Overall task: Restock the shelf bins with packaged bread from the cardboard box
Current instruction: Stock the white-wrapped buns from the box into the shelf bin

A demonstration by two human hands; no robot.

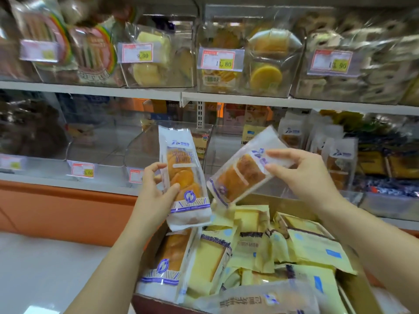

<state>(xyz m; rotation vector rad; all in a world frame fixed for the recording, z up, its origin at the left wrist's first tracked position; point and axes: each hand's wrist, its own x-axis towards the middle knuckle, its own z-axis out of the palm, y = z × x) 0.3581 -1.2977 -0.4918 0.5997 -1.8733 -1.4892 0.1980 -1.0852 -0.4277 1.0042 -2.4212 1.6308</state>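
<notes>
Above the cardboard box (353, 288), left hand (156, 189) grips an upright glossy bread packet (181, 175); right hand (301, 171) pinches a tilted packet (240, 175).

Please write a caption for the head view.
Left hand holds an upright bread packet, right hand a tilted bread packet, above the cardboard box, facing shelf bins.

A grocery shop: above the left grip (156, 188), white shelves (90, 86) carry clear bins (189, 71) of packaged bread (148, 71) fronted by price tags (137, 53).
</notes>
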